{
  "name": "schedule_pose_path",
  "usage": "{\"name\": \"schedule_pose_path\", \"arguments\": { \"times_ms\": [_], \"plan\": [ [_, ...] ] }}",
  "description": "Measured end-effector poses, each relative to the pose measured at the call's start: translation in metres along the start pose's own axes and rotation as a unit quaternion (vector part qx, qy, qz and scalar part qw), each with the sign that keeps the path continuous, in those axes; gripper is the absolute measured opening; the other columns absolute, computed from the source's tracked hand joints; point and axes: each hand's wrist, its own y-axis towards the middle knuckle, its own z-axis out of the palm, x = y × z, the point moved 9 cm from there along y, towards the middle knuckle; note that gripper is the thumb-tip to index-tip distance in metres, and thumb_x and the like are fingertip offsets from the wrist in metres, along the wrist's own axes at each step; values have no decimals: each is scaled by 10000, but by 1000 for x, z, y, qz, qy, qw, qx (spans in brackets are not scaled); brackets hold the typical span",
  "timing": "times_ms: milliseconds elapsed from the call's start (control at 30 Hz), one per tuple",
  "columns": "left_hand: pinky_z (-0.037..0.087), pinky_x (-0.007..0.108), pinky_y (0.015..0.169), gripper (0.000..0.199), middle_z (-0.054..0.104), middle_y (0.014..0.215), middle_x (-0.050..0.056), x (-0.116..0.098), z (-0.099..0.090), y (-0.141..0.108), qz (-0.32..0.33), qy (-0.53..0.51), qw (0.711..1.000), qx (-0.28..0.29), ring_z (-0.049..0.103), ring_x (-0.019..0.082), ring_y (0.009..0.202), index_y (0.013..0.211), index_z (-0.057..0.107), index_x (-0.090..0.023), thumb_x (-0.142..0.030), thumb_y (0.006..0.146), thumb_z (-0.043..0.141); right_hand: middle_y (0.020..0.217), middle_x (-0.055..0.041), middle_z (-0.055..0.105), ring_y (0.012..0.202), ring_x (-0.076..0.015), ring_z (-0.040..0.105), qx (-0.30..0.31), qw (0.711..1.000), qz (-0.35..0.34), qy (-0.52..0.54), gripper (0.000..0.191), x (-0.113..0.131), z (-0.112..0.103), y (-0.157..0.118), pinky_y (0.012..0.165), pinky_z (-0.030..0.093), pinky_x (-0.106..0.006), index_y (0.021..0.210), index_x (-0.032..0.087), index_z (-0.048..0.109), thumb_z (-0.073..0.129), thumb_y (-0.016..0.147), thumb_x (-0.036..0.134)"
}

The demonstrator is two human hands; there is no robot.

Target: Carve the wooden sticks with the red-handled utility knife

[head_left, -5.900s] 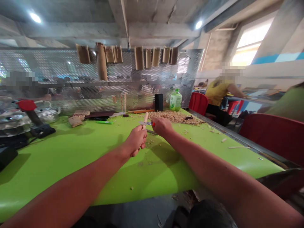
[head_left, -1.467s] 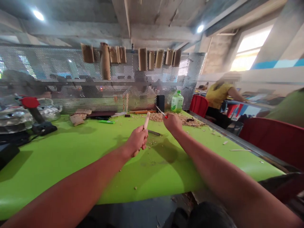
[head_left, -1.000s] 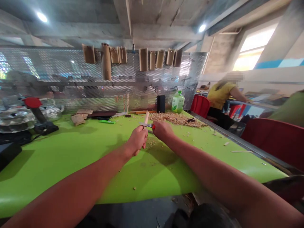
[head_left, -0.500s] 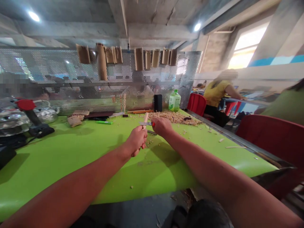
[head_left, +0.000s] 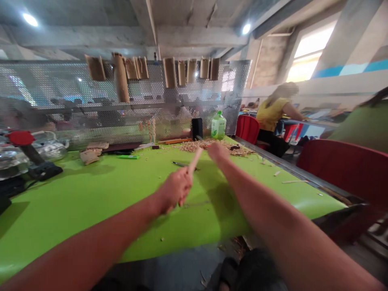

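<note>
My left hand (head_left: 178,188) is closed around the lower part of a pale wooden stick (head_left: 195,161), which tilts up and to the right. My right hand (head_left: 218,152), smeared by motion, is a fist beyond the stick's tip, apart from it. A bit of orange at its fingers belongs to a utility knife (head_left: 207,146); the blade cannot be made out now. On the green tabletop (head_left: 121,210), behind the stick, lies a thin dark pen-like tool (head_left: 179,164). A heap of wood shavings (head_left: 194,146) spreads behind my right hand.
A green-tinted bottle (head_left: 218,126) and a black box (head_left: 197,128) stand at the back. A green marker-like object (head_left: 127,157) lies at back left. A red-topped power tool (head_left: 30,151) is at far left. Red chairs (head_left: 339,169) and a person in yellow (head_left: 271,111) are to the right.
The knife blade has come off the stick as my right hand moved slightly right and away. The stick has tipped further right, and the dark pen-like tool shows more fully.
</note>
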Motion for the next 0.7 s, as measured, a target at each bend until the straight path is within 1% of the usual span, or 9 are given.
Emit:
{"name": "schedule_pose_path", "arguments": {
  "times_ms": [33,67,133,200,267,333,400,533,700],
  "plan": [
    [269,171,308,130,383,541,-99,-3,7,-3,22,-13,999,33,275,39,333,918,465,-213,-316,880,533,964,-228,713,881,-273,683,-3,999,44,-3,369,-20,-6,4,685,460,-303,1048,79,721,418,930,254],
    [281,171,309,157,380,549,-101,-6,6,-4,41,-26,998,35,273,37,335,924,464,-213,-333,871,551,987,-256,701,890,-293,682,-9,997,78,-4,388,-35,-11,8,677,461,-315,1084,54,706,412,933,258],
    [306,170,309,124,382,580,-93,-12,-6,0,77,-50,996,4,273,34,353,874,460,-206,-303,869,537,1057,-238,694,923,-297,676,-27,994,105,-1,415,-45,-17,11,687,458,-322,1164,94,677,381,952,291],
    [307,168,308,121,377,595,-87,-10,-24,10,74,-62,995,-37,266,33,364,801,424,-206,-260,870,507,1058,-164,713,934,-268,671,-40,996,77,9,390,-27,-15,11,706,451,-303,1162,187,684,399,947,342],
    [314,165,314,144,358,587,-88,-7,-41,20,60,-70,993,-77,271,31,363,760,402,-204,-240,868,490,1028,-126,724,935,-255,661,-71,997,4,15,359,8,-12,4,723,441,-295,1112,228,703,430,927,370],
    [331,162,328,142,367,602,-86,-7,-50,26,73,-87,989,-92,288,28,368,753,400,-202,-225,854,497,978,-110,732,905,-250,660,-90,993,-71,13,333,42,-7,-8,722,432,-294,1048,235,717,449,908,373],
    [345,162,337,131,389,629,-83,-10,-51,28,91,-103,986,-90,304,24,374,764,408,-202,-225,843,510,928,-96,736,861,-239,661,-79,990,-121,5,310,64,2,-20,707,422,-286,995,233,722,456,896,358],
    [365,173,341,122,409,648,-79,-12,-48,29,103,-106,985,-83,330,28,377,779,420,-202,-248,850,508,901,-88,739,803,-203,653,-39,985,-168,-9,298,83,14,-36,679,405,-260,947,220,716,441,901,326],
    [377,172,351,148,411,641,-77,-13,-48,30,111,-102,984,-92,339,26,381,752,402,-200,-247,848,504,879,-98,738,776,-209,661,-38,979,-198,-17,302,96,15,-44,644,402,-268,918,220,703,417,915,318]
  ]
}}
